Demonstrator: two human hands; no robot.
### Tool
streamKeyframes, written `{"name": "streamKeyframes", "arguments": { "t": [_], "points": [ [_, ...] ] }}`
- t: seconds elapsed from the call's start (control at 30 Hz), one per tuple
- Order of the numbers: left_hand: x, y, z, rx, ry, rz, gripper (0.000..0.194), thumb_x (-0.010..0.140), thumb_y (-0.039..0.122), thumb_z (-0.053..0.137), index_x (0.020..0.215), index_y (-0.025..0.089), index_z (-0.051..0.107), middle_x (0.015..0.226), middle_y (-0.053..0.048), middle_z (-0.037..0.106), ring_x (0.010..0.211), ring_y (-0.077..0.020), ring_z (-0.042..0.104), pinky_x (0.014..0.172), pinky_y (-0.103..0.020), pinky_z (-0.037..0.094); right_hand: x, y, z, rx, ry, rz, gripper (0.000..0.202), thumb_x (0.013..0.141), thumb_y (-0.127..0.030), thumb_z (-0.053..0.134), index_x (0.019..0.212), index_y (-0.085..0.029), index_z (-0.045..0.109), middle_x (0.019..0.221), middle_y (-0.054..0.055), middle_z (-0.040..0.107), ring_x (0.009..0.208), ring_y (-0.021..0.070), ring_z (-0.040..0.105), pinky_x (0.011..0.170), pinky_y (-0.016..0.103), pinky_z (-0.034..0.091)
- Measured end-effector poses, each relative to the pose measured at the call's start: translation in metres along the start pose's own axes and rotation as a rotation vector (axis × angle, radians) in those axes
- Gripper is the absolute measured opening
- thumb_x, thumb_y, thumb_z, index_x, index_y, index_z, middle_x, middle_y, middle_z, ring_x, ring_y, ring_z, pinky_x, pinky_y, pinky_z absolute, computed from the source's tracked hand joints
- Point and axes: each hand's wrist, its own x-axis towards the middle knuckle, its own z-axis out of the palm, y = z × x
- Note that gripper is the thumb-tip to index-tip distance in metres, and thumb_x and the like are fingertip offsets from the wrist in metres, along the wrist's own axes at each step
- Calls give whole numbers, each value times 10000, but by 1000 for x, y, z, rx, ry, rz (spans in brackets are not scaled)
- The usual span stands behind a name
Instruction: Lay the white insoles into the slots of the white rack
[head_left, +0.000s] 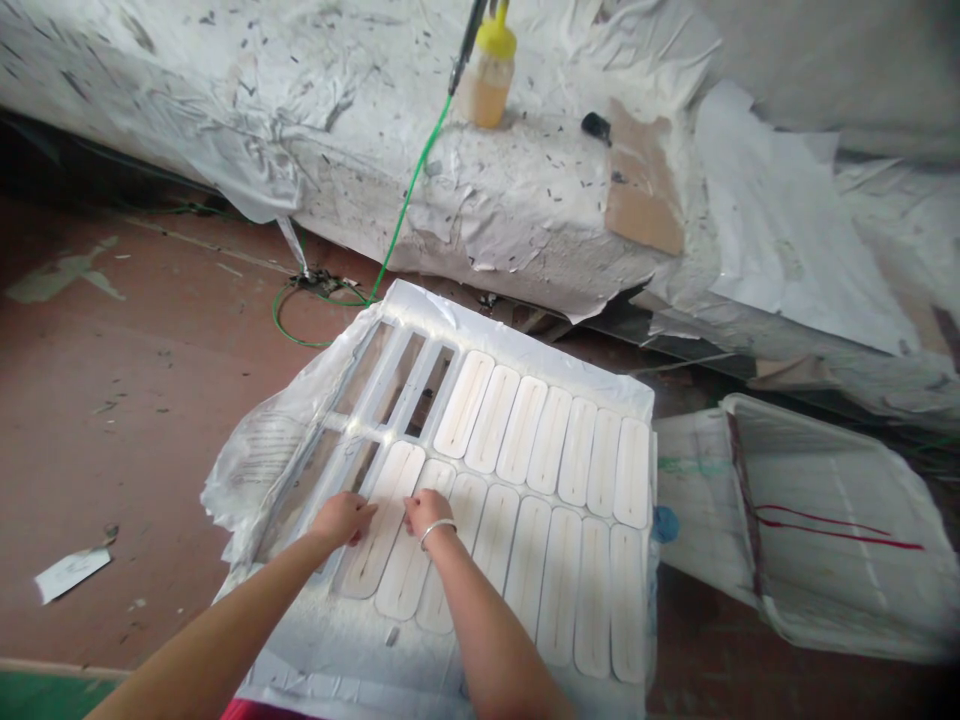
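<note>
Press left hand [343, 517] and right hand [424, 512], fingers curled flat, holding nothing, evenly onto white slat [380, 530] toward twelve o'clock in frame [517, 352].

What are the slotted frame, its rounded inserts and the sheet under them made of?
Frame: looks like white painted wood or board, semi-gloss; unsure. Inserts: matte cream, rounded, probably moulded foam or plaster. Sheet: thin clear plastic film, crinkled and shiny.

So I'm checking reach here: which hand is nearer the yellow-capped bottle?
Right, only slightly. The right hand and the left hand both rest on the white frame, far below the bottle on the bench.
</note>
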Motion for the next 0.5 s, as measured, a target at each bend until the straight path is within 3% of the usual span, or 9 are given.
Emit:
{"name": "streamKeyframes", "arguments": {
  "t": [0.2,0.33,0.4,0.5],
  "points": [
    [7,-6,1,-8,-35,-48,359,839,363,424,557,153,498,496,-29,583,472,-142,572,552,-226,426,-3,-7,-8,-131,55,-35,297,851,-367,493,690,-183,662,638,46,689,674,155,655,625,243,452],
    [11,-4,-3,11,-79,-95,347,848,354,421,578,148,492,538,-39,604,493,-143,595,531,-213,446,-8,-12,-17,-229,184,-104,249,864,-317,477,931,-153,652,904,118,694,890,228,634,757,337,472],
    [11,-1,-5,44,-105,-120,341,863,349,401,617,142,512,581,-53,629,514,-148,610,528,-212,457,-7,-14,-21,-260,233,-219,314,865,-283,490,1141,-159,572,1174,118,612,1117,224,534,934,359,413],
    [13,6,-7,148,-144,-147,351,867,349,406,666,112,571,626,-97,651,530,-176,625,538,-237,477,2,-16,-23,-375,245,-465,563,834,-323,567,1342,-142,408,1460,91,348,1364,236,233,1127,422,188]
  ]
}}
